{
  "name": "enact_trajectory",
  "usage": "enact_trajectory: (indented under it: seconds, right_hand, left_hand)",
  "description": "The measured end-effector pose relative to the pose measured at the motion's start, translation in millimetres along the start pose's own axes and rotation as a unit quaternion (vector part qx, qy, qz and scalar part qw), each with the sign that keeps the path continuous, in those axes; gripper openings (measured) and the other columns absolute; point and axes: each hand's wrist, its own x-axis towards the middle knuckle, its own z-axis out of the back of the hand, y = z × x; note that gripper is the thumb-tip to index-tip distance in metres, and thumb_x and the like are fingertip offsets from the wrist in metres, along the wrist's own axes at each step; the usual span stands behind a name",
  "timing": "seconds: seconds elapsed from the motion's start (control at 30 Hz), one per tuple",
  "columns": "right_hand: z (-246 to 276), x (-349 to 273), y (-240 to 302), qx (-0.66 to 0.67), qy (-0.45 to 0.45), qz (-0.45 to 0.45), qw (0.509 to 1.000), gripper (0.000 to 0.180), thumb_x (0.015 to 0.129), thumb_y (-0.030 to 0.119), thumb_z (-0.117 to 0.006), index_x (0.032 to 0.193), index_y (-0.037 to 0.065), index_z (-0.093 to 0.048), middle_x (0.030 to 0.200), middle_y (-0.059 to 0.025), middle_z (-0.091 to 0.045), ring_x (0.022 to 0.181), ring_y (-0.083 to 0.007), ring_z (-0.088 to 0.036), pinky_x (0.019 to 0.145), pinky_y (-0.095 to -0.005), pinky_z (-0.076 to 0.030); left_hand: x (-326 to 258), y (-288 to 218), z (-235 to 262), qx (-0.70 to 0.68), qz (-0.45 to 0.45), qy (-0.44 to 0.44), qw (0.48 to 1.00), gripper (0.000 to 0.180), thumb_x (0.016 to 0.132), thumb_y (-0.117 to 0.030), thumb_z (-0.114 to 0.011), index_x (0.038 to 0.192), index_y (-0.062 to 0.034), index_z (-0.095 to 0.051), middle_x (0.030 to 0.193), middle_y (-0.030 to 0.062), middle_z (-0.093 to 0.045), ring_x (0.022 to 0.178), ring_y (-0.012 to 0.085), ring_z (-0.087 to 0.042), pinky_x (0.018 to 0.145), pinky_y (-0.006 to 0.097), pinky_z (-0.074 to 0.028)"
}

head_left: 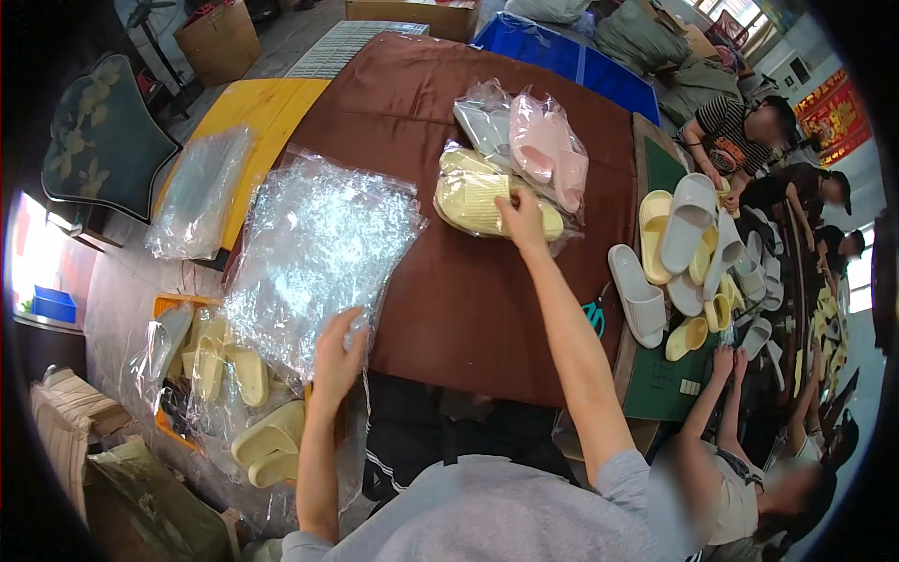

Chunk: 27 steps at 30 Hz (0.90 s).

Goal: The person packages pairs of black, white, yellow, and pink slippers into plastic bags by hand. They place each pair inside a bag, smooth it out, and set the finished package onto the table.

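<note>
Our right hand (524, 220) reaches across the brown-covered bench (459, 318) to the bagged yellow slippers (468, 208), its thumb and fingers touching the clear wrapping over the nearer slipper; whether that grip is clamped on it or only resting there, we cannot tell. This yellow pair lies toward the far right of our bench, with the bagged grey slippers (484, 131) and the bagged pink slippers (548, 150) just beyond it. Our left hand (339, 354) is at the near edge of the clear plastic bags (309, 253), a broad, shiny spread on the left side of the cloth, and its grip stands apart, the fingers parted. Below it on the left, more wrapped yellow slippers (267, 436) lie in and about an orange crate (178, 434). Near our bench's right edge we see teal-handled scissors (594, 318), and beside them loose grey and yellow slippers (688, 220) are heaped on a green surface (655, 389). Several co-workers (740, 131) are ranged along that side, with blurred faces.
</note>
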Motion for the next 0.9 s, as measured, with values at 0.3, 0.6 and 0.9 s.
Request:
enact_trajectory:
  seconds: [0.3,0.6,0.9]
  right_hand:
    - [136.3,-203.2,81.6,0.024,0.312,-0.005,0.950,0.028,0.086,0.012,-0.071,0.111,0.001,-0.065,0.089,-0.0043,-0.065,0.082,-0.0113,-0.060,0.075,-0.0257,-0.048]
    - [153.7,-245.8,-73.8,-0.151,-0.040,-0.047,0.987,0.030,0.090,-0.002,-0.051,0.120,0.000,-0.055,0.113,-0.0183,-0.057,0.108,-0.0357,-0.057,0.094,-0.0424,-0.046]
    - [204.6,-239.1,-70.4,0.382,0.286,-0.255,0.841,0.027,0.093,0.009,-0.046,0.109,0.003,-0.068,0.081,-0.0017,-0.064,0.071,-0.0068,-0.057,0.063,-0.0207,-0.043]
  left_hand:
    - [-50.9,-10.9,-104.6,-0.644,0.235,0.141,0.714,0.069,0.102,-0.057,-0.033,0.148,-0.0062,-0.031,0.138,0.0143,-0.052,0.123,0.0270,-0.055,0.101,0.043,-0.047]
    - [-78.8,16.5,-144.7,-0.407,0.211,0.081,0.885,0.046,0.102,-0.025,-0.054,0.138,-0.0019,-0.039,0.124,0.0132,-0.059,0.103,0.0196,-0.063,0.087,0.033,-0.052]
    - [-77.0,32.4,-145.8,-0.303,0.173,0.000,0.937,0.038,0.098,-0.017,-0.060,0.129,0.0014,-0.049,0.109,0.0084,-0.064,0.086,0.0113,-0.061,0.075,0.026,-0.051]
